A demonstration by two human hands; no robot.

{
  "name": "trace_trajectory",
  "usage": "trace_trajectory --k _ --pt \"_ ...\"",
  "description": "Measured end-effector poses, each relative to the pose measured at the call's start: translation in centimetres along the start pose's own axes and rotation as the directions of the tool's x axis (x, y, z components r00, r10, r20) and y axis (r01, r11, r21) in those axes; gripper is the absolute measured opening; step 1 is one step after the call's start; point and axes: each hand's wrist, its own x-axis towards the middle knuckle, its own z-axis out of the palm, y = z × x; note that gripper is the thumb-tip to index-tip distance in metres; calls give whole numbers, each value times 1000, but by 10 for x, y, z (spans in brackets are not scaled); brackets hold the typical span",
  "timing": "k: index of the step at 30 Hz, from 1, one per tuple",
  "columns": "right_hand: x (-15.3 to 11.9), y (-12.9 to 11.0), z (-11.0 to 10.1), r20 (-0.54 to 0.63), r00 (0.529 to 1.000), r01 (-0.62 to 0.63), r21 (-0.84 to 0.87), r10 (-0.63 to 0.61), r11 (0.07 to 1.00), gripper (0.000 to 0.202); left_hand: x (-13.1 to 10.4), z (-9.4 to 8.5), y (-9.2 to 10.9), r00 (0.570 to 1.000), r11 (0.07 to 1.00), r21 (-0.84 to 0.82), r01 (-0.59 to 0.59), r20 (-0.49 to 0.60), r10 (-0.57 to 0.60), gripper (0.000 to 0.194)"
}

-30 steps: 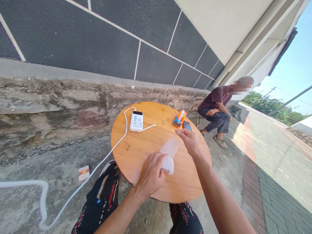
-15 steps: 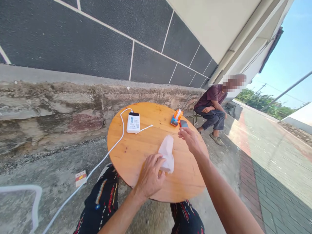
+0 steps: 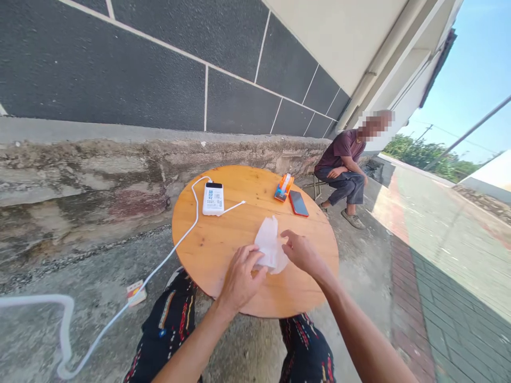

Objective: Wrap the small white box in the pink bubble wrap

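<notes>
A crumpled white, partly see-through wrapper or bag (image 3: 268, 242) lies near the middle of the round wooden table (image 3: 223, 239). My left hand (image 3: 241, 276) touches its lower left edge, with thumb and fingers apart around that corner. At its right side, my right hand (image 3: 299, 250) hovers with curled fingers, apart from one another, holding nothing I can see. Behind my right hand lie a phone with a red edge (image 3: 298, 203) and an orange and blue tape dispenser (image 3: 283, 187).
A white power bank (image 3: 213, 199) with a short cable stands at the table's back left. A long white cable (image 3: 175, 247) runs off the left edge. Beyond the table, a person (image 3: 343, 165) sits by the wall. A small box (image 3: 136, 292) lies on the ground.
My right hand has moved from beside the phone back toward the wrapper, uncovering the phone. The wrapper has changed shape and spread to the right. The view has shifted slightly.
</notes>
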Motion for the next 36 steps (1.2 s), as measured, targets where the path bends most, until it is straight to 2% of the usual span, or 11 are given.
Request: trace_trajectory --k 4,7,11,16,17,19,21,24,28,32,36 --pt "-22 29 12 3 999 -48 105 48 993 34 0 -1 -3 991 994 -57 88 -100 -94 13" --pt "-34 42 21 18 998 -55 159 53 986 36 1 0 -7 963 986 -7 166 -213 -164 12" --pt "-46 46 14 -108 990 -76 162 94 984 35 1 -8 -10 948 963 109 248 -230 -218 15" --pt "-57 20 -12 -300 947 165 145 -115 976 27 4 -31 15 959 968 185 171 -257 -120 32" --pt "-57 13 -13 -295 941 222 169 -166 960 28 5 -32 23 973 978 173 112 -221 -72 34" --pt "-52 1 -12 -242 938 302 221 -248 927 35 11 -28 36 997 991 112 -68 -15 70 43" --pt "-45 -4 -6 -161 944 322 248 -289 914 42 21 -19 40 968 982 78 -174 197 156 62" --pt "-37 -3 1 -91 955 295 216 -282 931 45 39 -14 32 918 962 225 -152 394 53 73" --pt "-51 0 -4 -85 937 346 120 -338 930 36 47 -38 31 882 895 410 -175 468 -42 65" --pt "-84 -9 -14 9 890 454 99 -457 886 27 33 -67 45 874 891 431 -143 478 -91 24" --pt "-105 -15 -11 135 866 468 122 -481 875 17 17 -68 41 816 873 478 -100 541 -202 38"
